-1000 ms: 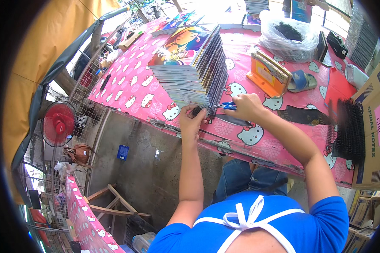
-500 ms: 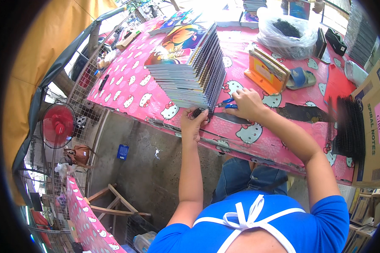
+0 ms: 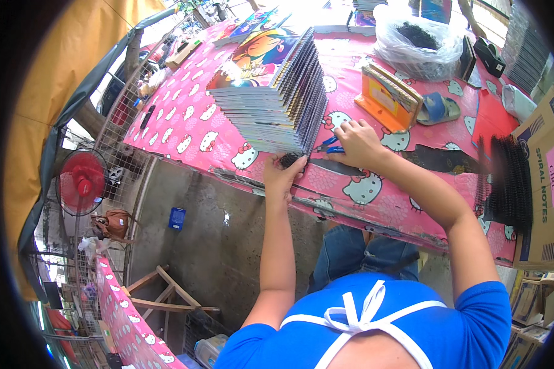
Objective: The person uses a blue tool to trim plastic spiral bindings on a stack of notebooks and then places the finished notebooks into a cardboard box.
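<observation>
Your left hand [image 3: 283, 175] pinches the black spiral binding [image 3: 287, 159] at the near end of the fanned stack of notebooks [image 3: 271, 101]. Your right hand [image 3: 357, 142] is clenched on what look like blue-handled pliers [image 3: 329, 146], just right of those fingertips.

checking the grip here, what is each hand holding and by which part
The right hand grips a blue-handled tool by its handles. The left hand pinches the black spiral binding at the near end of the lowest notebook in the stack.
</observation>
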